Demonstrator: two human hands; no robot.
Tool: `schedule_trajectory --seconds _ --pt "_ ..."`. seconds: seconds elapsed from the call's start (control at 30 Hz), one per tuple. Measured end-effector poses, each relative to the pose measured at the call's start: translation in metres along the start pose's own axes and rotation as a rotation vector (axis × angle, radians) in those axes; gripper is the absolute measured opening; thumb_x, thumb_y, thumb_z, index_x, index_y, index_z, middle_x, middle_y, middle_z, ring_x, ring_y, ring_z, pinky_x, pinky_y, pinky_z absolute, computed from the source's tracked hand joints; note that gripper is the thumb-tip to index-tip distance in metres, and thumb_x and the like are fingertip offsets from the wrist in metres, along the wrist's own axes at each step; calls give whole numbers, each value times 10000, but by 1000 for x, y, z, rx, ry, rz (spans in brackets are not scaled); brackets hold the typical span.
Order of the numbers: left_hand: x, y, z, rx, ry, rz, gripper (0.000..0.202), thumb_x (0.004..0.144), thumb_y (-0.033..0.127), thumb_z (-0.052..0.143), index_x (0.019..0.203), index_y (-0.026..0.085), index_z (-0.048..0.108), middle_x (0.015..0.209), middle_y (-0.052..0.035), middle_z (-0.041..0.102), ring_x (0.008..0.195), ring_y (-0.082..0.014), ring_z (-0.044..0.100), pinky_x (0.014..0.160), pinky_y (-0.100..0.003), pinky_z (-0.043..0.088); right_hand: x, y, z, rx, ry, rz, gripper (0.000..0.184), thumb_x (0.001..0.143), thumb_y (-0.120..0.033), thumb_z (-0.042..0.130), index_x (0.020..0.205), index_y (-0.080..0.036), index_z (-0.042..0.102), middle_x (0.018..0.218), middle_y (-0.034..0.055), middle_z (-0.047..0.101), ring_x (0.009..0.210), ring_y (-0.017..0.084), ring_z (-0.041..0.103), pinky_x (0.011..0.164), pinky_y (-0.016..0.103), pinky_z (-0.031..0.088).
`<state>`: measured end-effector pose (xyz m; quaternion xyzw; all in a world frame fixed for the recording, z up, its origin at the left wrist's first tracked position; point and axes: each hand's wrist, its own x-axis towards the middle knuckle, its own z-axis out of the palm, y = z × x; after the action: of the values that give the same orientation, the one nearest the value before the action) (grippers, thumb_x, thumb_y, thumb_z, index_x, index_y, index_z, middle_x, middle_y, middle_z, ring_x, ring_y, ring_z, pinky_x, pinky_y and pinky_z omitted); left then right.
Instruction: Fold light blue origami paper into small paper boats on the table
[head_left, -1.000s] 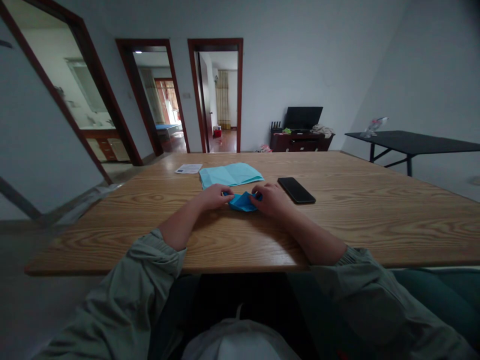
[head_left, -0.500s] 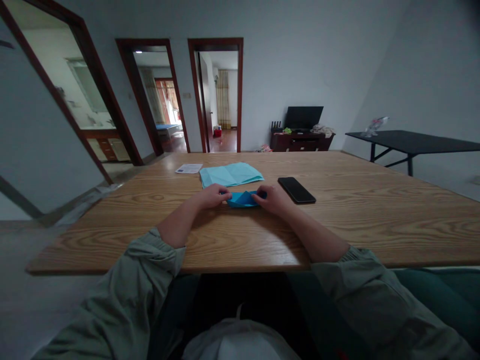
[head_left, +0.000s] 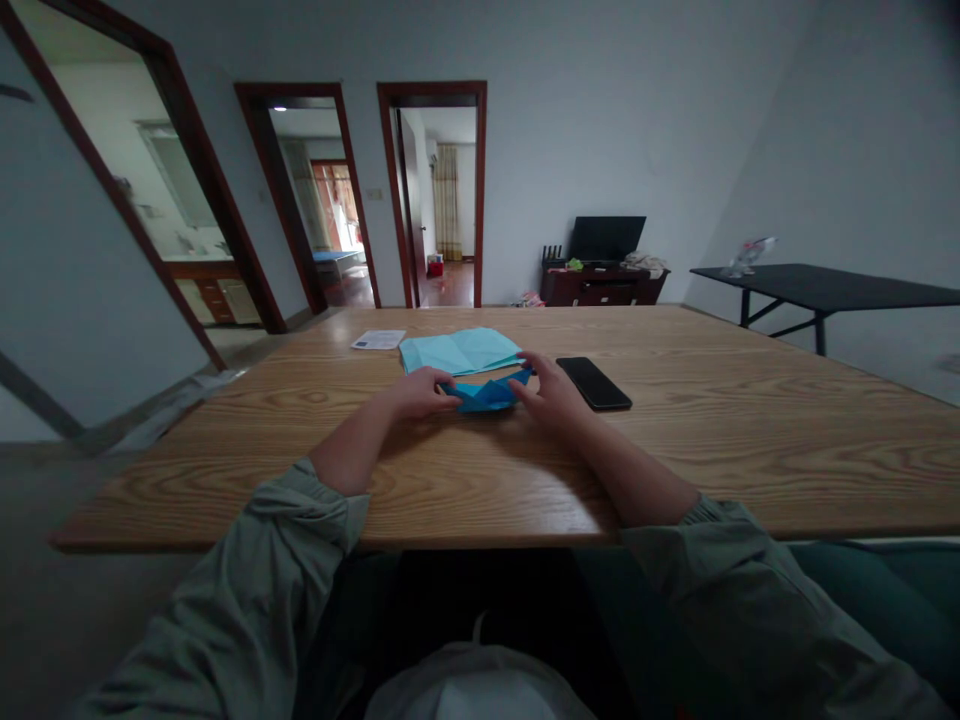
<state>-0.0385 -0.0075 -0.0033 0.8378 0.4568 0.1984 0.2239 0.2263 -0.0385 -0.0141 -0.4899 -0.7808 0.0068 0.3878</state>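
A small folded piece of blue paper [head_left: 486, 395] lies on the wooden table [head_left: 712, 420] between my hands. My left hand [head_left: 420, 392] pinches its left end with closed fingers. My right hand [head_left: 551, 392] grips the right end, where a flap of the paper stands up near my fingertips. Just behind it lies a stack of light blue paper sheets [head_left: 457, 350].
A black phone [head_left: 592, 382] lies flat to the right of my right hand. A small white printed slip [head_left: 378, 340] sits at the back left of the table. A black side table [head_left: 825, 285] stands at the right; a dark cabinet with a screen [head_left: 604, 265] stands against the far wall.
The blue paper went from a bunched shape to flat, and now its right flap is lifted. My right hand has shifted slightly to the right and back.
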Motion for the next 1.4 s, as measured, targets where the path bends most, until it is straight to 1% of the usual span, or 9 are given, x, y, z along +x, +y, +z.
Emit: schedule_trajectory --seconds 0.07,0.2,0.37,0.47,0.57,0.77,0.97,1.17,1.4 --pt "0 -6 -6 30 49 31 371 695 488 614 831 150 682 631 -2 589 592 -132 509 527 -230 347 1 3 0 34 80 -6 529 809 -398 543 1289 -198 442 1152 119 570 1010 244 541 872 385 413" --pt "-5 -23 -26 90 216 28 326 716 454 601 833 157 662 636 0 583 601 -137 512 558 -241 363 4 15 4 102 120 58 478 796 -366 553 1239 -204 478 1114 110 581 946 235 565 819 398 453" --pt "-17 -53 -53 189 519 -126 304 730 445 590 868 178 640 718 -16 620 644 -153 540 597 -253 390 6 23 10 129 87 100 383 782 -336 557 1136 -193 547 1079 96 591 897 208 577 771 360 478" --pt "-24 -75 -66 284 639 -269 285 717 409 605 898 193 641 772 -28 640 695 -168 562 639 -259 399 5 25 12 136 73 105 341 780 -316 554 1099 -195 566 1073 85 591 873 188 579 762 339 481" --pt "-32 -97 -76 330 702 -421 276 728 384 598 940 212 635 857 -42 658 760 -185 575 671 -265 411 5 26 12 126 55 111 326 776 -305 557 1081 -193 577 1068 80 592 863 180 577 759 326 478" --pt "-49 -126 -89 385 809 -583 277 736 326 581 986 215 626 948 -74 661 848 -237 592 727 -316 437 4 29 12 106 26 115 315 771 -301 556 1059 -176 581 1051 85 599 864 180 577 737 309 474" --pt "-54 -136 -91 363 820 -584 301 721 311 580 1002 211 618 924 -63 650 853 -238 595 734 -314 447 4 26 11 102 16 117 301 761 -282 556 1040 -175 590 1038 81 607 854 178 575 731 302 470" --pt "-50 -133 -88 203 837 -594 633 677 356 645 1264 224 450 808 -14 616 737 -191 597 690 -286 458 5 26 11 104 3 123 278 757 -264 553 1016 -174 599 1026 82 608 843 173 574 741 304 467" --pt "-49 -138 -89 146 920 -592 556 687 338 634 1210 229 481 786 -14 601 749 -198 592 731 -313 469 4 22 9 109 -9 112 267 759 -256 546 1007 -175 603 1006 79 615 841 172 575 742 298 462"
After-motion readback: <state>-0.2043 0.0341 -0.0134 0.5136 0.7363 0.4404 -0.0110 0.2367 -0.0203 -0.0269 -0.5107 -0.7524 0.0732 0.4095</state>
